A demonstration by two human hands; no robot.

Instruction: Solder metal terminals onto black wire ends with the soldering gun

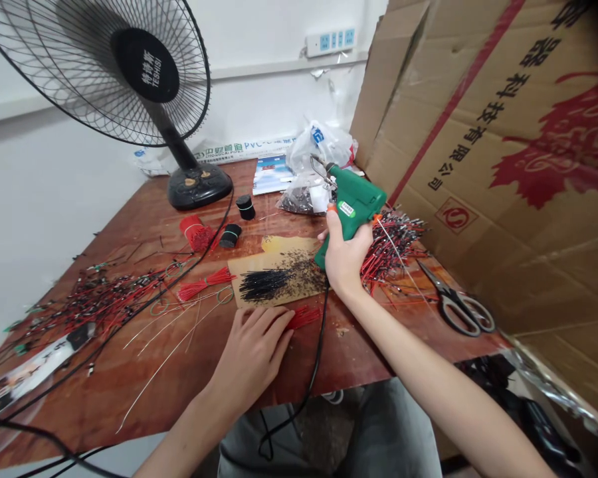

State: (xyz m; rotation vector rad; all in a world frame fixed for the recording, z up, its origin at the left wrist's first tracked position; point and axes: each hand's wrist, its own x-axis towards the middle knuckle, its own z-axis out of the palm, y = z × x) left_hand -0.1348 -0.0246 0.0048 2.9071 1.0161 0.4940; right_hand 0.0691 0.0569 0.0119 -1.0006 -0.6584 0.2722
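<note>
My right hand (345,257) is wrapped round the grip of a green soldering gun (353,202), held upright above the wooden table (144,378), its metal tip pointing left and up. Its black cord (315,372) drops off the table's front edge. My left hand (254,348) lies flat on the table, fingers stretched and close together, fingertips touching a small bundle of short red wires (303,317). Just beyond it a scorched wooden board (274,269) carries a bundle of black wires (264,284).
A black desk fan (144,73) stands at the back left. Wired parts (99,302) are heaped at the left, and another heap (393,242) lies by the right hand. Scissors (456,302) rest at the right. A large cardboard box (503,153) walls the right side. Plastic bags (319,149) sit behind.
</note>
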